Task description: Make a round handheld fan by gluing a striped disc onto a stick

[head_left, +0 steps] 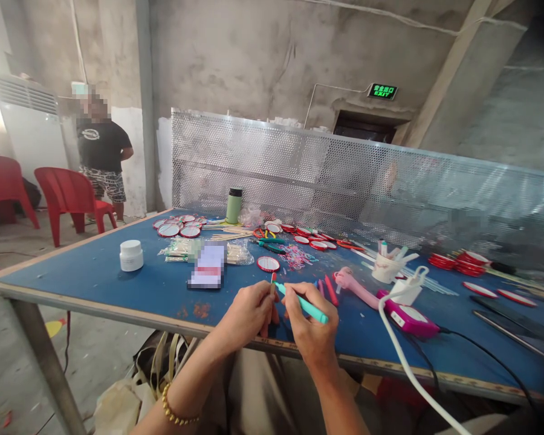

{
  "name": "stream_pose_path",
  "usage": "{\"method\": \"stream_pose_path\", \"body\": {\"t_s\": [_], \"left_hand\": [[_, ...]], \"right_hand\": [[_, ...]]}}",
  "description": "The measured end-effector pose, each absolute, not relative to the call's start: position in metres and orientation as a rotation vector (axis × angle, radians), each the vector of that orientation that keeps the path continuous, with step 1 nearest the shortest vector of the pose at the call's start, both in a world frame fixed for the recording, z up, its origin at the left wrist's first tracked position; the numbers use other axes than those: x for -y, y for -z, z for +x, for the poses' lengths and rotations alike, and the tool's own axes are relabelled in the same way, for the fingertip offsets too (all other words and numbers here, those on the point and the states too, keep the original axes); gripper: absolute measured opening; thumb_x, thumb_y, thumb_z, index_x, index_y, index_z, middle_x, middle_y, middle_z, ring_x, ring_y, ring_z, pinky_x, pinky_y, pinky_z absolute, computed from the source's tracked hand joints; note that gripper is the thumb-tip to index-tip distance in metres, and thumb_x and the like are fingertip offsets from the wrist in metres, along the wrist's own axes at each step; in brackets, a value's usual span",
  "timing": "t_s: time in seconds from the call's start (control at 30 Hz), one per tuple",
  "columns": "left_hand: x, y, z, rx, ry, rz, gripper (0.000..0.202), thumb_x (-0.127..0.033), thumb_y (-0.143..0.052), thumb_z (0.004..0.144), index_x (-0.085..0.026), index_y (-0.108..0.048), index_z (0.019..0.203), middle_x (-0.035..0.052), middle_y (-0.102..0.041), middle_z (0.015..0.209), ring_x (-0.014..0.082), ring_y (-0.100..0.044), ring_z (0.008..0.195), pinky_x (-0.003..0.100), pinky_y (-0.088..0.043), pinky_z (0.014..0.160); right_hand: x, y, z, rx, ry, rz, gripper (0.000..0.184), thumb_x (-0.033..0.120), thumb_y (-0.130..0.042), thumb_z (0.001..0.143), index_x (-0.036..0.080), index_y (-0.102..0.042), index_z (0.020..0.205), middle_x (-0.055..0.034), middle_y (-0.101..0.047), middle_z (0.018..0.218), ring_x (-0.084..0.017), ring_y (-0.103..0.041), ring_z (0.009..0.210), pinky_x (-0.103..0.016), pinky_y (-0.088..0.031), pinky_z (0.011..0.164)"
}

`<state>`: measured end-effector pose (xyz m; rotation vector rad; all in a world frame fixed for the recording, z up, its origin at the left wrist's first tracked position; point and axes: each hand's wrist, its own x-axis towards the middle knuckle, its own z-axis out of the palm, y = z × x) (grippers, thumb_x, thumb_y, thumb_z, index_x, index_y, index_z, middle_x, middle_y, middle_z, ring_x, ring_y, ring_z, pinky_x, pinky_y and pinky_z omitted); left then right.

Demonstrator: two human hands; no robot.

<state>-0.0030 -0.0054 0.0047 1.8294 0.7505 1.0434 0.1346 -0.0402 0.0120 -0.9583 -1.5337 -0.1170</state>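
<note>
My right hand (315, 329) grips a turquoise marker pen (312, 309), its tip pointing up and left. Between the fingers of my left hand (251, 305) a small thin stick with a red end (273, 278) stands upright. The pen's tip meets or nearly meets this stick; I cannot tell which. Both hands are close together over the table's front edge. Just beyond them lies a round red-rimmed disc (268, 264), with a scatter of small coloured bits (298, 257) to its right. Pink and red pens (330, 290) rest beside my right hand.
On the blue table (95, 278) are a white jar (131, 255), a phone (208, 266), a green bottle (234, 205), pliers (269, 241), a cup of pens (385, 266) and a magenta device (408, 317) with cables. A perforated metal screen (272, 163) stands behind. A person (102, 151) stands far left.
</note>
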Motion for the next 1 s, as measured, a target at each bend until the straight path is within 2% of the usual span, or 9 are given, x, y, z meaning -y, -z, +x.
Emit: {"method": "stream_pose_path", "body": {"t_s": [0.5,0.8,1.0], "left_hand": [[0.006,-0.0065,-0.0026,-0.749,-1.035,1.814,0.022,-0.032,-0.038,0.094,-0.019,-0.05,0.082,-0.002,-0.062,0.063,0.0095,-0.052,0.041,0.02,-0.038,0.045],[0.0087,-0.0096,-0.0039,-0.761,-1.047,1.81,0.022,-0.031,-0.039,0.093,-0.02,-0.05,0.077,-0.0048,-0.057,0.055,0.0102,-0.052,0.041,0.021,-0.038,0.048],[0.0087,-0.0099,-0.0029,-0.765,-1.046,1.817,0.023,-0.031,-0.039,0.094,-0.02,-0.049,0.076,-0.0055,-0.055,0.053,0.0098,-0.051,0.041,0.021,-0.038,0.048]], "right_hand": [[0.0367,-0.0088,0.1366,1.502,0.115,-0.996,0.02,0.03,-0.057,0.094,0.02,-0.063,0.077,0.0023,-0.063,0.062,-0.012,-0.058,0.051,-0.023,-0.049,0.052],[0.0414,-0.0139,0.1349,1.59,0.159,-0.924,0.018,0.024,-0.055,0.094,0.02,-0.062,0.078,0.0022,-0.066,0.064,-0.011,-0.061,0.054,-0.022,-0.05,0.056],[0.0405,-0.0134,0.1349,1.594,0.165,-0.931,0.019,0.025,-0.054,0.094,0.02,-0.063,0.078,0.0013,-0.066,0.066,-0.012,-0.062,0.057,-0.023,-0.051,0.057]]}}
